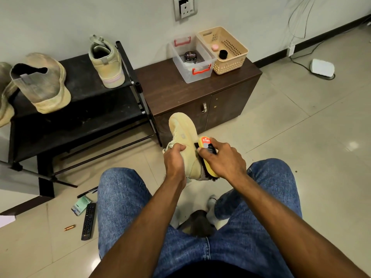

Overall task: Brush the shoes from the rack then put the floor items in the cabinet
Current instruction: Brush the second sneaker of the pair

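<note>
Hands [174, 157] gripping tan shoe [183, 135], seemingly suede

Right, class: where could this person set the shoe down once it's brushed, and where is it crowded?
Free: the rack's top shelf between the two shoes, the cabinet top in front of the clear box, and the floor tiles right of the cabinet. Crowded: the floor by the remote, pen and green packet.
</note>
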